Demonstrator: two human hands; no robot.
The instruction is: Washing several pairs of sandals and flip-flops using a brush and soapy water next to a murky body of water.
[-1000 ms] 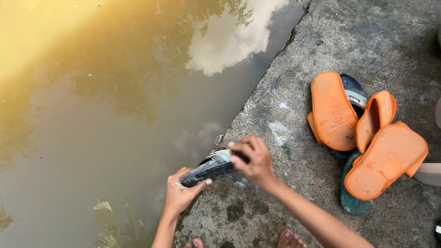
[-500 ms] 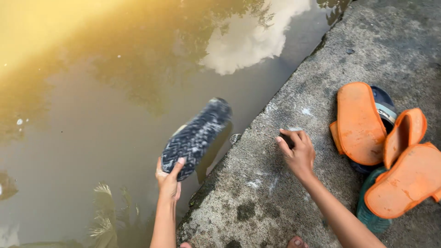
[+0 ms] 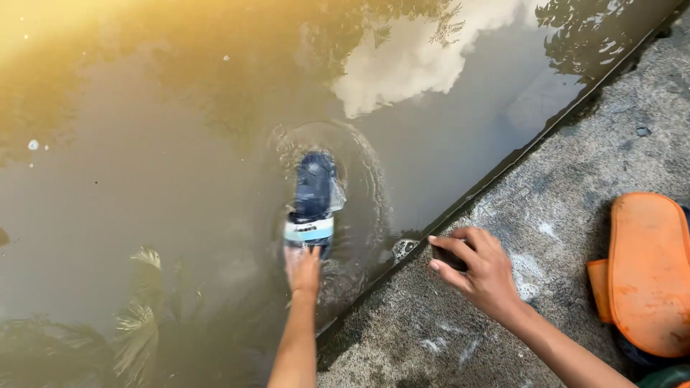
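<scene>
My left hand (image 3: 302, 269) grips the heel of a dark blue slide sandal (image 3: 313, 205) with a white and pale blue strap. The sandal is dipped into murky brown water (image 3: 144, 165), strap side up, and ripples spread around it. My right hand (image 3: 478, 269) rests on the wet concrete ledge (image 3: 546, 215) at the water's edge. Its fingers are curled over a small dark object (image 3: 443, 255) that is mostly hidden, so I cannot tell what it is.
An orange slipper (image 3: 650, 273) lies sole up at the right edge of the ledge, over a dark sandal. Soap foam marks the concrete near my right hand. The water reflects clouds and tree leaves.
My left hand swung the dark sandal out from the ledge and lowered it into the water. My right hand let go of the sandal and stayed on the concrete with the small dark object.
</scene>
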